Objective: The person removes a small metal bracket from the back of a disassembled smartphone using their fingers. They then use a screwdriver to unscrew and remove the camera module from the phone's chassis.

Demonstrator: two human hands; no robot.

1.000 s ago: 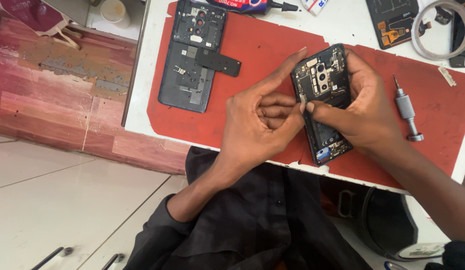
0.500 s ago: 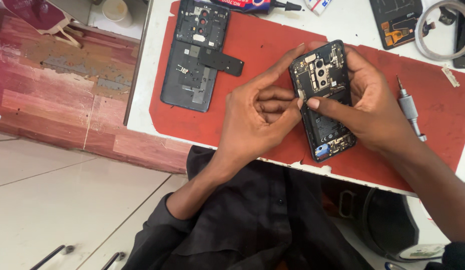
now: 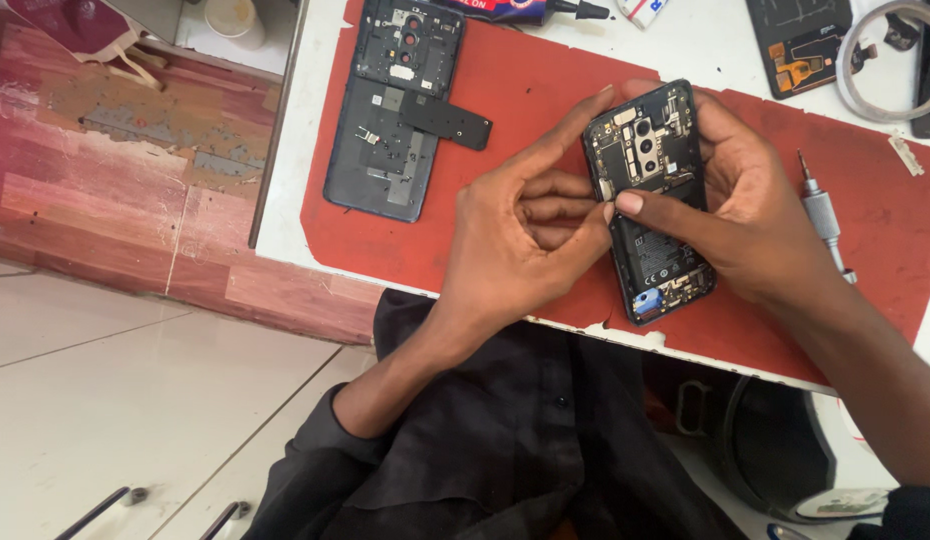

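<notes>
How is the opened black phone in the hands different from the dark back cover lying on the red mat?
The opened black phone is gripped by the left hand and right hand; the dark back cover lies flat, untouched, on the red mat. The phone shows circuitry and a battery; the cover is mostly a bare shell. Both are dark rectangles, inner side up.

Opened phone [image 3: 653,195]: black frame, dark boards with gold and silver flecks, a small blue part at the near end. Back cover [image 3: 390,110], far left: dark blue-grey with a black strip. Mat [image 3: 525,80]: red. Surface [image 3: 705,40]: white, chipped at the near edge. Screwdriver [image 3: 823,215], right: silver. Floor [image 3: 115,390]: pale tile; beside it, a worn red and pink patch. Shirt [image 3: 505,440]: black.
</notes>
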